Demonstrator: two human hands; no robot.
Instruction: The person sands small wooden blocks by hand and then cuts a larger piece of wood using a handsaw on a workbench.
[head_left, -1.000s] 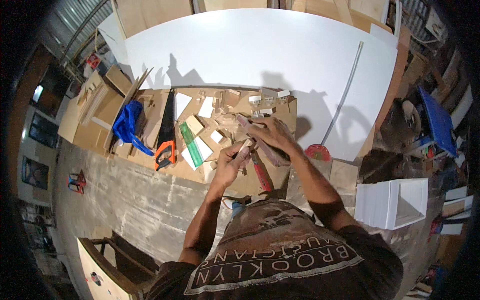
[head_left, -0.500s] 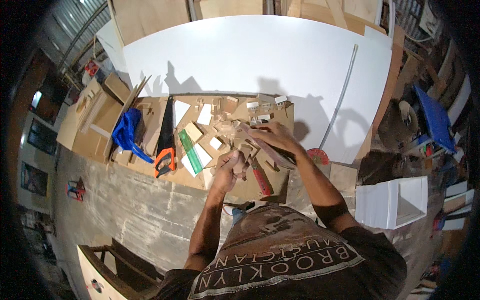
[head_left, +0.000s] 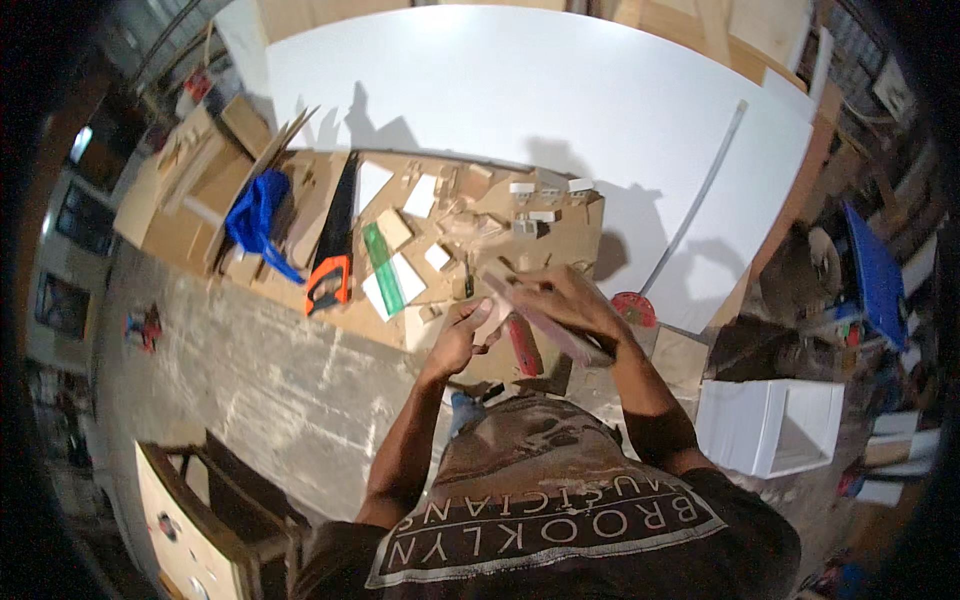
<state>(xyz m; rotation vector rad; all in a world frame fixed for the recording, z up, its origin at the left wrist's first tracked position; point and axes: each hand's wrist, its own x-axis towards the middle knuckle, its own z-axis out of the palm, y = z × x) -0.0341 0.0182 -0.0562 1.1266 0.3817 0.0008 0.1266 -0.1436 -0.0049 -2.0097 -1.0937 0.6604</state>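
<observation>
My left hand (head_left: 458,338) pinches a small piece of pale wood (head_left: 493,314) between thumb and fingers, over the near edge of the work board (head_left: 590,230). Just to its right, my right hand (head_left: 568,298) grips a long, flat, reddish-brown bar (head_left: 548,328). The bar slants down to the right, its upper end close to the wood piece; whether the two touch I cannot tell. Below them lies a red-handled tool (head_left: 523,348), partly covered. Small wood offcuts (head_left: 470,222) are scattered beyond my hands. A green ruler (head_left: 381,268) rests to the left on a white piece (head_left: 410,280).
Left on the board lie a handsaw with an orange handle (head_left: 328,284) and a blue cloth bag (head_left: 258,215). A large white panel (head_left: 470,80) stretches behind, with a long metal strip (head_left: 695,200) and a red semicircular piece (head_left: 634,309). A white box (head_left: 740,425) stands at right.
The view has shifted, so the board sits higher in the picture. Both hands keep their hold, and the bar now lies closer to the left hand's wood piece.
</observation>
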